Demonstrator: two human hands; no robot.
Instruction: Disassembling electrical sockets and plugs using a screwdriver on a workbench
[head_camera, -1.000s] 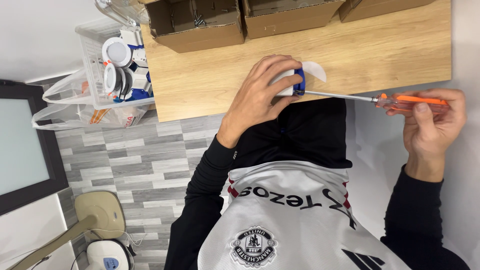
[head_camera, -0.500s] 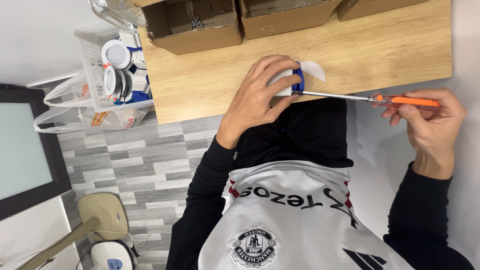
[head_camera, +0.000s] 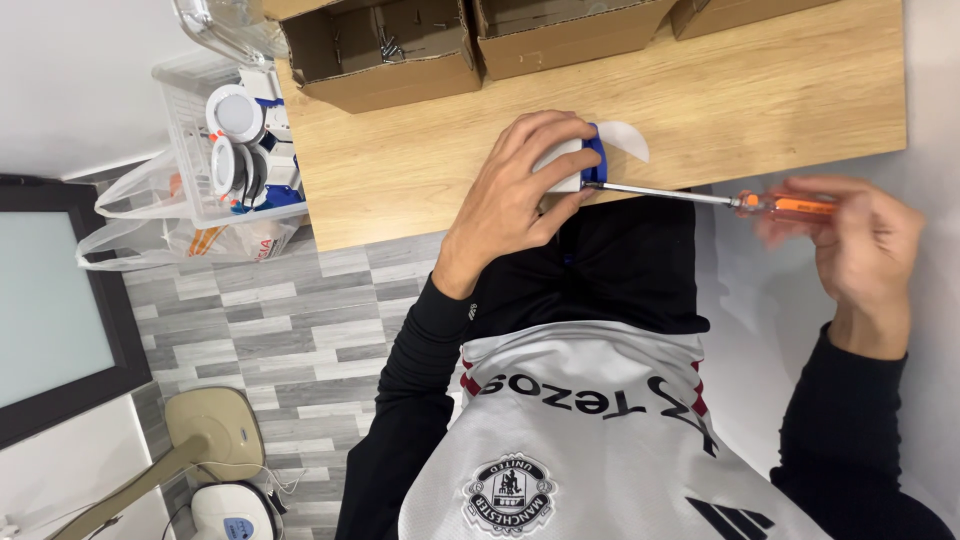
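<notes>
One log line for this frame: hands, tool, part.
left hand: holds white-and-blue part on wooden table | right hand: grips orange-handled screwdriver | tip: at part

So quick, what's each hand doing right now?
Left hand: closed on the white-and-blue part, pressing it to the table.
Right hand: closed on the orange-handled screwdriver.

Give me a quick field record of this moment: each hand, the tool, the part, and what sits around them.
left hand: presses a small white and blue part on the wooden table
right hand: grips the orange handle of a screwdriver, off the table edge
tool tip: meets the blue side of the part
behind: open cardboard boxes, one with screws inside
table's end: clear bin of round white lamp fittings
</notes>
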